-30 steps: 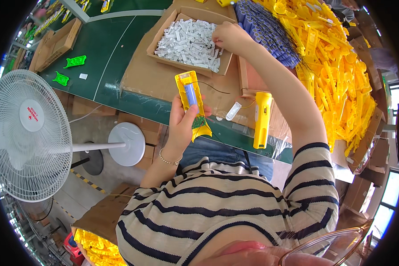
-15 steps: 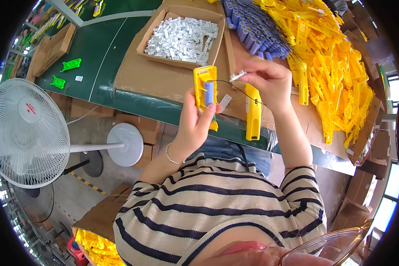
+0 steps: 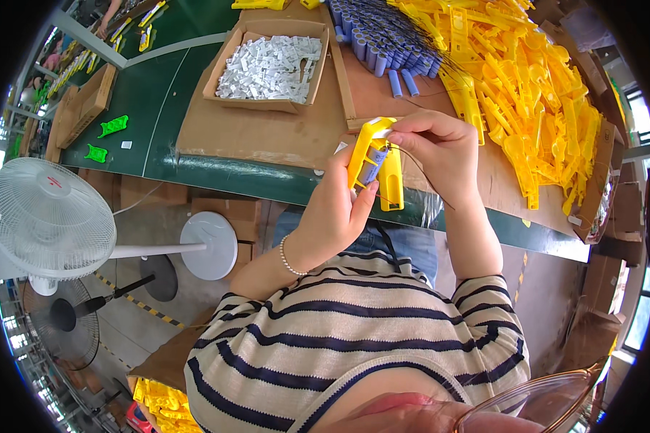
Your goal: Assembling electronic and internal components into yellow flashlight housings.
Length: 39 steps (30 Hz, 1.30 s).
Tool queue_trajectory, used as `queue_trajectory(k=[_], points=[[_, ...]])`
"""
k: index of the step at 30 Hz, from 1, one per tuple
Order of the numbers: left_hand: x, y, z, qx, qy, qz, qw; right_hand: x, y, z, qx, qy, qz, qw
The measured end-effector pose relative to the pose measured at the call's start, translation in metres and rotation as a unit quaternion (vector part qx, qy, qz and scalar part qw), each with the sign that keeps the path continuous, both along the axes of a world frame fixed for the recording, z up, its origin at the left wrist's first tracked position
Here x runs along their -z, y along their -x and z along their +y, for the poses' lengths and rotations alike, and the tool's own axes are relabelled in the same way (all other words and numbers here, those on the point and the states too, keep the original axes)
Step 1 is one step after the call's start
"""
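Since half a second ago, the right hand (image 3: pixel 440 148) has been brought onto the yellow casing (image 3: pixel 368 155), pinched in the left hand (image 3: pixel 336 213); white parts fill the cardboard box (image 3: pixel 220 72).

We count two hands, the left hand (image 3: pixel 332 216) and right hand (image 3: pixel 440 148), and one cardboard box (image 3: pixel 267 101) of white pieces. Two green plastic parts (image 3: pixel 105 139) lie apart; two standing fans (image 3: pixel 47 216) stand nearby.
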State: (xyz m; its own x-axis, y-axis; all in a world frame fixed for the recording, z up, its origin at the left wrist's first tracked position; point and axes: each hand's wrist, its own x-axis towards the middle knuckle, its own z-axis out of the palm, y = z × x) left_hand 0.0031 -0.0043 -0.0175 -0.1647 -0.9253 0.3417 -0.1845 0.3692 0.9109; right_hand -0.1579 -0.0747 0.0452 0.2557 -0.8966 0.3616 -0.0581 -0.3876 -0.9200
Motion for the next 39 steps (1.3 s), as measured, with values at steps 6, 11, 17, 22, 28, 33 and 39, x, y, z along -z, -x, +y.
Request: queue_trajectory(k=[6, 11, 17, 22, 28, 33, 39], points=[[-0.004, -0.002, 0.003, 0.042, -0.071, 0.003, 0.997, -0.015, 0.001, 0.004, 0.072, -0.066, 0.121, 0.988], [-0.003, -0.005, -0.001, 0.108, -0.146, 0.104, 0.978, -0.019, 0.007, -0.016, -0.007, 0.172, 0.257, 0.951], [-0.002, -0.027, -0.016, 0.291, -0.282, 0.203, 0.891, -0.022, 0.018, -0.030, -0.189, 0.026, 0.295, 0.936], [0.013, -0.062, -0.028, 0.333, -0.346, 0.484, 0.731, -0.015, 0.027, -0.014, -0.177, -0.238, 0.145, 0.944], [0.027, -0.027, -0.024, 0.208, -0.206, 0.561, 0.775, 0.026, 0.002, 0.026, -0.054, -0.415, -0.132, 0.898], [0.018, -0.021, -0.026, 0.037, -0.179, 0.346, 0.920, 0.048, -0.033, 0.040, -0.019, -0.384, -0.110, 0.917], [-0.002, -0.053, -0.059, 0.014, -0.185, 0.345, 0.920, 0.033, -0.049, 0.017, -0.037, -0.338, -0.061, 0.939]])
